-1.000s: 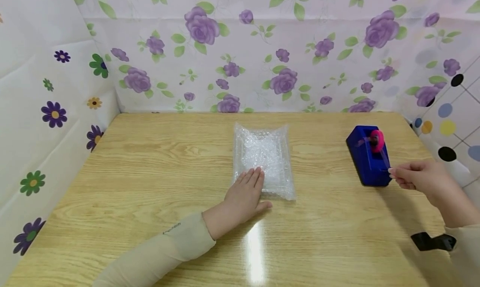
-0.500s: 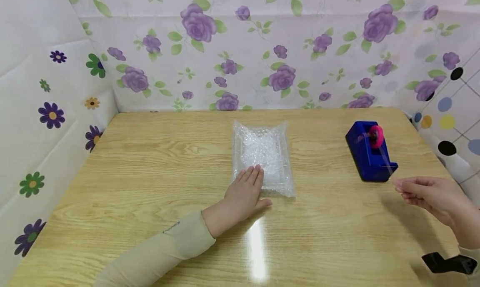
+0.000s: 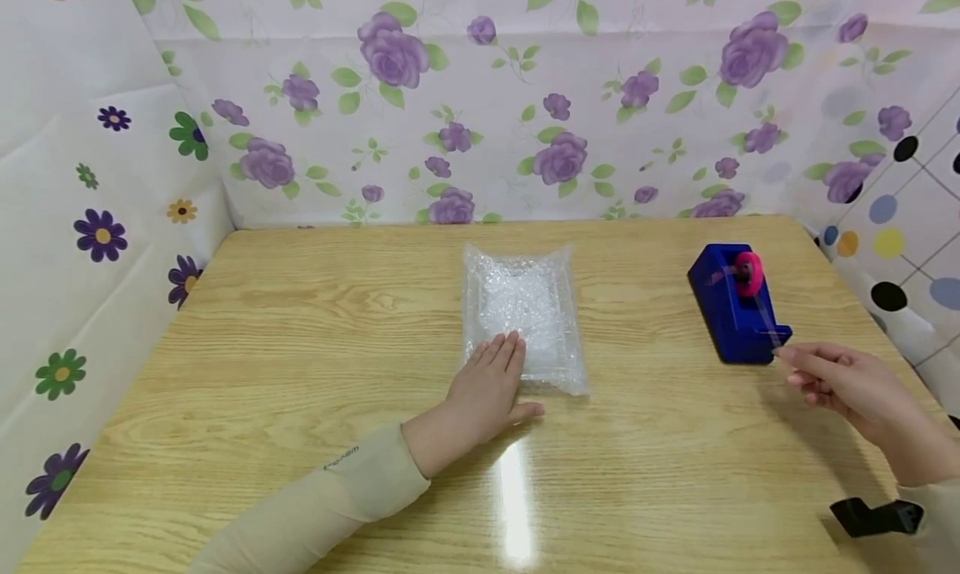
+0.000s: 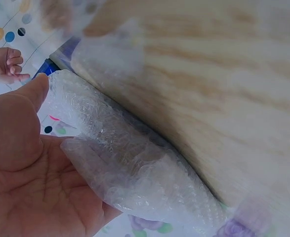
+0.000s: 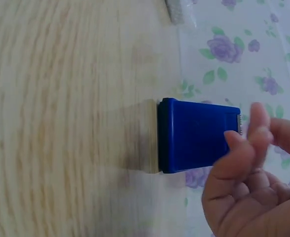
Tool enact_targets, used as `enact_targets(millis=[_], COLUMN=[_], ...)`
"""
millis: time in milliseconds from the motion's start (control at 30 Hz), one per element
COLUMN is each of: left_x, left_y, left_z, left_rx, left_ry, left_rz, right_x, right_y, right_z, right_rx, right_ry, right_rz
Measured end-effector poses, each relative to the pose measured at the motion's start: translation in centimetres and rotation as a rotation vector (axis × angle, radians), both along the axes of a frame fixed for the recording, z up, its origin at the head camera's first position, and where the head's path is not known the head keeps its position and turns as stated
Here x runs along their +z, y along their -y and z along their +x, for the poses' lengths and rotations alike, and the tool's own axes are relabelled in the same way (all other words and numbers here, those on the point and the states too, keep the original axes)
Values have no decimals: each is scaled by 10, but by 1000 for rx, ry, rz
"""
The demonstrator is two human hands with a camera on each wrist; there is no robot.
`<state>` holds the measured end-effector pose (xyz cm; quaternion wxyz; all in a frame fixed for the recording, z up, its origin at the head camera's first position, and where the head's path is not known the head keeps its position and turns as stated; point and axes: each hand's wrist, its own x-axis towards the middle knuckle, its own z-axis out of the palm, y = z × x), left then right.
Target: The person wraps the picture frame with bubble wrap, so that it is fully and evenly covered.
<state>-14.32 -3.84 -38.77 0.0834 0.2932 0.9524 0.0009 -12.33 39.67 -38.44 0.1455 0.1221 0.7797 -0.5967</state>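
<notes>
A flat package in clear bubble wrap (image 3: 525,307) lies mid-table. My left hand (image 3: 483,391) rests on its near part, fingers straight and thumb out to the side. In the left wrist view the palm faces the near edge of the bubble wrap (image 4: 130,153). On the right stands a blue tape dispenser (image 3: 727,316) with a roll of tape on a pink core (image 3: 748,274). A strip of clear tape (image 3: 765,317) runs from the roll to my right hand (image 3: 847,391), whose thumb and forefinger pinch its end just off the toothed cutter (image 5: 240,123).
The wooden table (image 3: 300,332) meets a curtain with purple roses (image 3: 562,157) at its back edge. A daisy-patterned sheet (image 3: 97,291) borders the left side, a dotted one (image 3: 922,249) the right. A black strap piece (image 3: 873,517) sits at the right sleeve.
The right hand moved from the cutter toward me, drawing the tape out, then came slightly back toward the dispenser. The left hand has stayed on the package.
</notes>
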Motion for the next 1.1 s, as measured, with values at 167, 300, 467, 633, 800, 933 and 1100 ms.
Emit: enact_targets(millis=[167, 300, 467, 633, 800, 933, 1100], left_x=[0, -1, -1, -2, -3, -3, -2], left_y=[-1, -1, -1, 0, 0, 0, 0], left_z=[1, 2, 2, 2, 2, 2, 1], left_rx=[-1, -3, -2, 3, 0, -1, -3], left_ry=[2, 4, 4, -3, -14, -18, -29], left_rz=[1, 5, 0, -3, -6, -9, -11], right_x=[0, 2, 4, 5, 3, 0, 0], right_y=[7, 14, 21, 21, 19, 19, 18], right_z=[-3, -4, -5, -10, -12, -12, -15], right_rx=[-84, -148, -176, -186, -220, -249, -281], right_ry=[8, 10, -58, -38, -20, -1, 116], right_rz=[77, 118, 183, 108, -26, -135, -281])
